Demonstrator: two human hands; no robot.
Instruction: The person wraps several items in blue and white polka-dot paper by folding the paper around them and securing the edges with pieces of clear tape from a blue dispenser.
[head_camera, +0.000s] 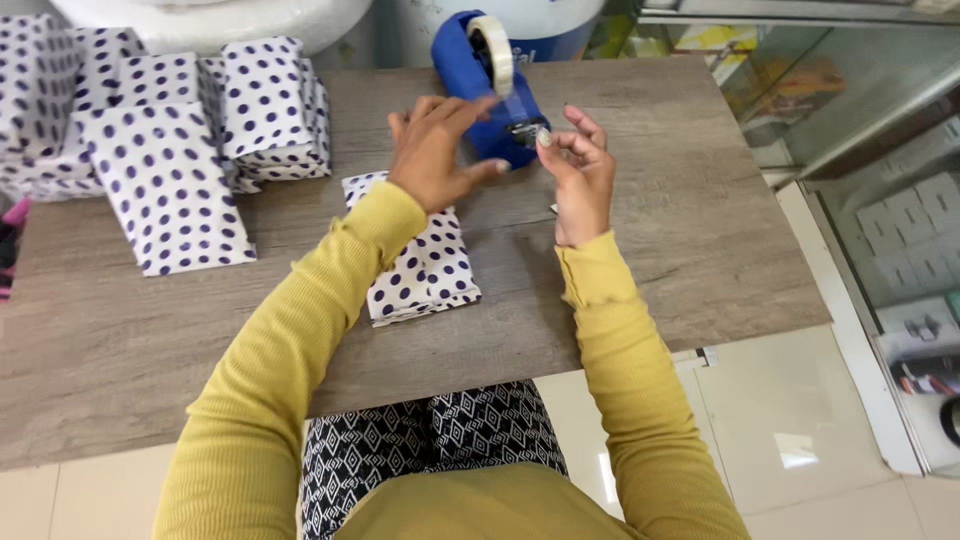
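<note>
Presently, the step in hand appeared to be drawing a length of clear tape from the blue tape dispenser (487, 88), which stood at the far edge of the grey wood-grain worktop (650, 250). The left hand (432, 150) lay with fingers extended and loosely spread, resting against the dispenser body and over the far end of a polka-dot wrapped parcel (418, 255), which lay flat on the worktop directly before the person. The right hand (577, 170) was raised just beside the dispenser's cutter end, thumb and forefinger pinched together, seemingly on the free end of the tape strip; the strip itself was too thin and transparent to confirm. A stack of similar polka-dot parcels (150, 130) sat at the far left of the worktop, well apart from the parcel being handled. As a judgement, the next move called for pulling the tape across the serrated cutter while the left hand steadied the dispenser, then carrying the strip down to the parcel's folded seam.
</note>
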